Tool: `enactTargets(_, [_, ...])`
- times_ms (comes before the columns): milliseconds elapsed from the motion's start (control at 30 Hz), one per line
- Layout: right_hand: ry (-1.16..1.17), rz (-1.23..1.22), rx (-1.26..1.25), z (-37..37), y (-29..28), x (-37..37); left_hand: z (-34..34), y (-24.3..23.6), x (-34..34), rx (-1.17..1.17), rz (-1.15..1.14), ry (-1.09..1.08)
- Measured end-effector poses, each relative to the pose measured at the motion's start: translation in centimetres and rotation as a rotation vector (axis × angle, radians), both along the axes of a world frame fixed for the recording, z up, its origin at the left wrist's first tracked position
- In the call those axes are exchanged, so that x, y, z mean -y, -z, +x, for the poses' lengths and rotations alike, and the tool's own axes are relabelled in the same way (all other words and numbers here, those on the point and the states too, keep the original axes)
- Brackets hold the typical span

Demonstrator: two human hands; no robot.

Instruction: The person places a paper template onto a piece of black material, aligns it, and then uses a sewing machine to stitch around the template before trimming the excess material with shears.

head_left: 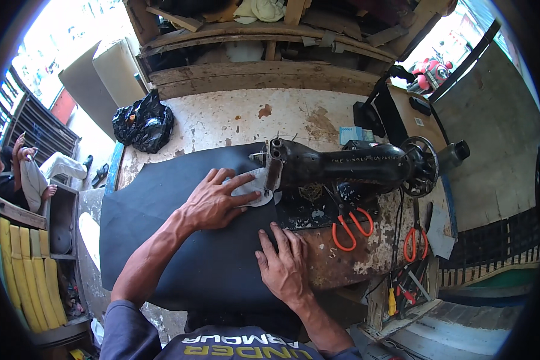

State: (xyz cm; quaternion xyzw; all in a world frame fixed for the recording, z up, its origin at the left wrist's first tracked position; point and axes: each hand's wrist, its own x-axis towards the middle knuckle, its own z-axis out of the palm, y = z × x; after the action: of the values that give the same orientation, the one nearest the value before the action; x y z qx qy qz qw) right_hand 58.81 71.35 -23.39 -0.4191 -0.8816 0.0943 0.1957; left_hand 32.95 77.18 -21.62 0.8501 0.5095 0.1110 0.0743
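A large sheet of black material (162, 240) spreads over the left of the table and hangs past its front edge. Near the needle end of a black sewing machine (354, 168), my left hand (216, 201) lies with fingers spread over a small pale grey piece (255, 189) on the sheet. Part of that piece is under my fingers, and its far edge reaches the machine's head. My right hand (283, 261) rests flat on the sheet's right part, just before the machine bed, fingers stretched forward and holding nothing.
Orange-handled scissors (344, 237) lie against the machine bed; another orange-handled pair (415, 243) sits farther right by several tools. A black plastic bag (144, 122) stands at the back left. A black lamp (372, 111) rises behind the machine. A person (36, 174) sits at far left.
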Motion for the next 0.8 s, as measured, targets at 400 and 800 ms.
enactTargets(400, [-0.02,0.001,0.001,0.1,0.1,0.1,4.0,-0.9,2.9,0.123,-0.045,-0.133])
enactTargets(800, [-0.029,-0.023,-0.005,-0.4,-0.1,-0.3,5.7,-1.4,2.7,0.016,-0.046,-0.228])
